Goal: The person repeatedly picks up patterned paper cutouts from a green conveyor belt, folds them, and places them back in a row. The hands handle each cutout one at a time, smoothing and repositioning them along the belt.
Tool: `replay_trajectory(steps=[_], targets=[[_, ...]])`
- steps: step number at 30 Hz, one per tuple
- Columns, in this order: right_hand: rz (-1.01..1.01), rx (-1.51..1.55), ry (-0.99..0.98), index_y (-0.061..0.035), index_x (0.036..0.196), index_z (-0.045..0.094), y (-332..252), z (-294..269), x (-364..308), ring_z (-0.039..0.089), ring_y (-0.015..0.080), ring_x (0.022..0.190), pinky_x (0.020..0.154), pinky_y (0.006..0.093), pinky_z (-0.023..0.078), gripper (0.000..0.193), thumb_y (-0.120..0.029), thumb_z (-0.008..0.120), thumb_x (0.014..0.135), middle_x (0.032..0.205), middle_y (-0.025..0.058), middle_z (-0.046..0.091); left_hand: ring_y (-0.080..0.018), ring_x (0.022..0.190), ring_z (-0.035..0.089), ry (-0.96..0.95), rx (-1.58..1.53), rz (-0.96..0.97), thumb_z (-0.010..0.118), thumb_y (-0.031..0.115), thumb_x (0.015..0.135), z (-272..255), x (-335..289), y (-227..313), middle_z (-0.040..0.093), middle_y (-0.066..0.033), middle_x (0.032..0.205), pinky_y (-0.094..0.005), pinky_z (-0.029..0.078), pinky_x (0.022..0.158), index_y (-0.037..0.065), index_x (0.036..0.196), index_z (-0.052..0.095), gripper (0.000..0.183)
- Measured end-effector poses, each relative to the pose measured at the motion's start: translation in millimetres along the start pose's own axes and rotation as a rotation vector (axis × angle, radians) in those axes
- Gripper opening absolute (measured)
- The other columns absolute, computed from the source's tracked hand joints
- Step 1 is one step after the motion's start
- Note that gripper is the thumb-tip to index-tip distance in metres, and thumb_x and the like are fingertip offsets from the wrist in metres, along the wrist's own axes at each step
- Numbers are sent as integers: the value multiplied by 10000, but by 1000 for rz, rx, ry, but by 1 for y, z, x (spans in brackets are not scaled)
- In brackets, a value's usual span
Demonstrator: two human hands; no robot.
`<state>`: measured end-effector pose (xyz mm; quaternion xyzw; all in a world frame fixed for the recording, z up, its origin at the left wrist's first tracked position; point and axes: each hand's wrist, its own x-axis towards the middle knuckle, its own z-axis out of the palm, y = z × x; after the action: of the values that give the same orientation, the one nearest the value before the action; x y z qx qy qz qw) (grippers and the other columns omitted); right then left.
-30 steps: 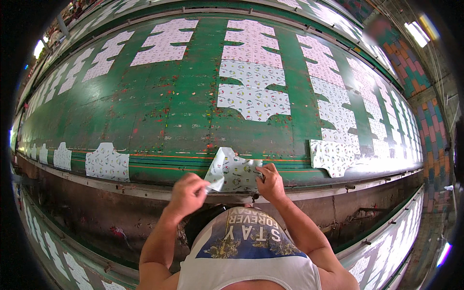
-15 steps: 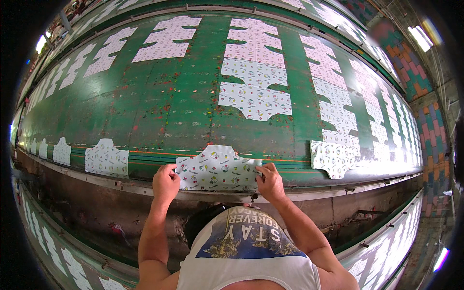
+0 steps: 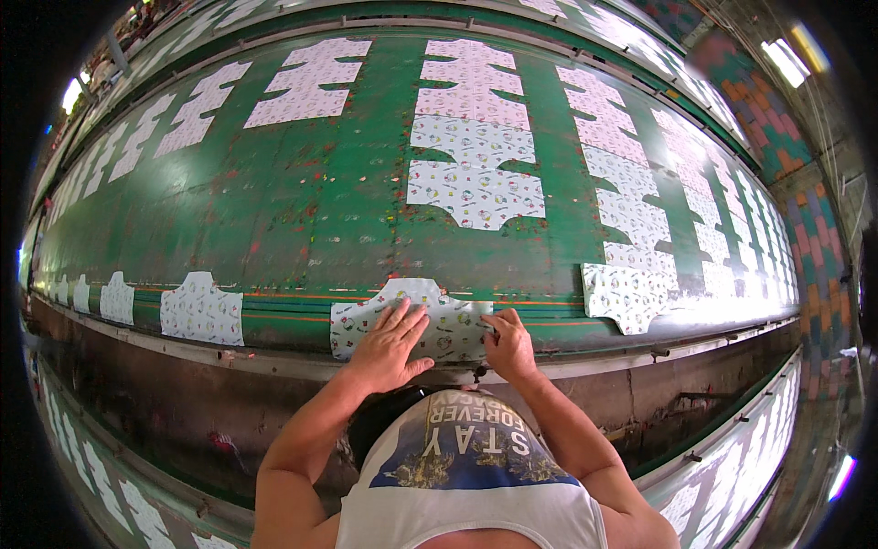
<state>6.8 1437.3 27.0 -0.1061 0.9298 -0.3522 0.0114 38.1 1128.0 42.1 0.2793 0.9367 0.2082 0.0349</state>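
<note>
A white printed fabric piece (image 3: 453, 331), cut in a garment shape, lies along the near edge of the long green table (image 3: 302, 201). My left hand (image 3: 391, 343) rests flat on its middle-left part, fingers spread and pointing away from me. At the piece's right edge, my right hand (image 3: 509, 342) pinches the cloth between thumb and curled fingers. The fabric's narrower top points away from me, and its lower left part shows beside my left hand.
A similar piece (image 3: 202, 306) lies to the left, and another (image 3: 625, 295) overlaps a printed strip at right. Farther up, columns of white and pinkish pieces (image 3: 476, 174) cover parts of the table. A metal rail (image 3: 585, 366) with small pegs runs along the near edge.
My left hand has let go of the fabric's left edge and moved right, flattening onto the cloth. My right hand stays pinched at the right edge.
</note>
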Motion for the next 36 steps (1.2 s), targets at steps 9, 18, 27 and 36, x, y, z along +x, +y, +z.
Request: replay_trajectory(steps=[9, 18, 27, 36], targets=[[-97, -6, 110, -30, 1227, 792, 4, 4, -6, 734, 367, 965, 821, 439, 616, 386, 18, 741, 847, 1173, 177, 692, -408, 1702, 229, -17, 137, -66, 680, 548, 1055, 3, 18, -15, 337, -141, 1816, -576, 193, 1384, 69, 1718, 418, 858], [-23, -17, 99, -33, 1192, 796, -6, 3, -6, 739, 422, 1051, 909, 495, 627, 325, -31, 724, 875, 1208, 198, 699, -430, 1699, 222, -48, 130, -97, 742, 515, 1026, 1, 23, -8, 338, -139, 1813, -624, 181, 1375, 127, 1707, 451, 835], [6, -31, 97, -47, 1125, 814, -9, 3, -5, 751, 423, 988, 881, 494, 630, 234, -69, 743, 903, 1137, 190, 723, -424, 1719, 151, -90, 144, -82, 741, 536, 1022, 2, 29, -9, 266, -129, 1846, -619, 137, 1388, 141, 1730, 419, 873], [97, 23, 180, -13, 1102, 807, -9, 5, -1, 744, 367, 867, 788, 448, 612, 194, -66, 773, 919, 992, 171, 728, -388, 1734, 109, -106, 171, 96, 627, 635, 1054, 16, 45, -16, 211, -121, 1867, -591, 80, 1402, 97, 1773, 311, 952]])
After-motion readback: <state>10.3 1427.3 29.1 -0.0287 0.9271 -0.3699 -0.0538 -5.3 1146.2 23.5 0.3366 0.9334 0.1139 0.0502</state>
